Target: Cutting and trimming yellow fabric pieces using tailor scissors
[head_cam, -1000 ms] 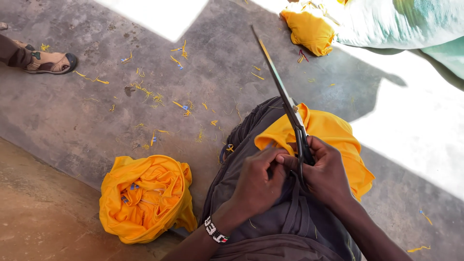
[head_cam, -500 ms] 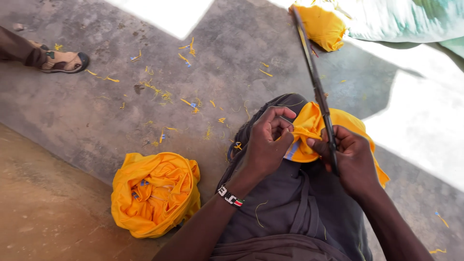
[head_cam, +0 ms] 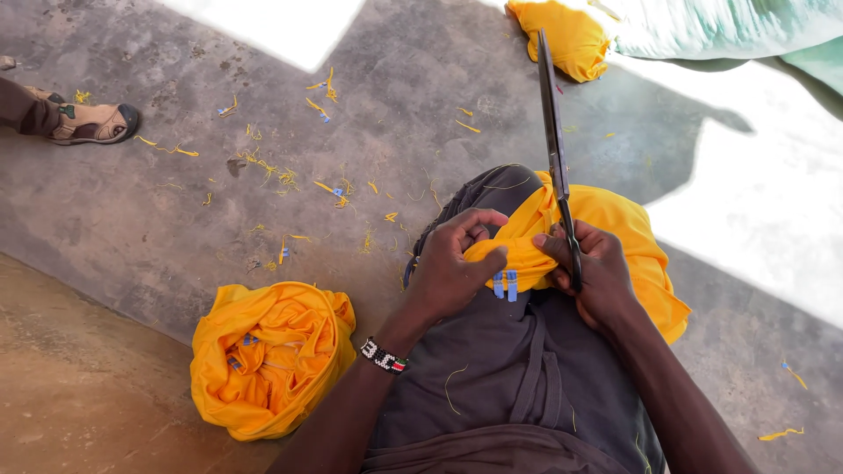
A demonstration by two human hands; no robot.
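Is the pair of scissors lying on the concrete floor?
No, the scissors are held up in the right hand, blades pointing away over the yellow cloth on the person's lap.

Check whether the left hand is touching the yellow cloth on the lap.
Touching. The head view shows the left hand pinching a bunched fold of the yellow cloth, fingers pressed on it, while the right hand holds the scissors.

Likely outdoor tailoring yard; sunlit concrete floor (head_cam: 176, 211); scattered yellow scraps (head_cam: 263, 162)
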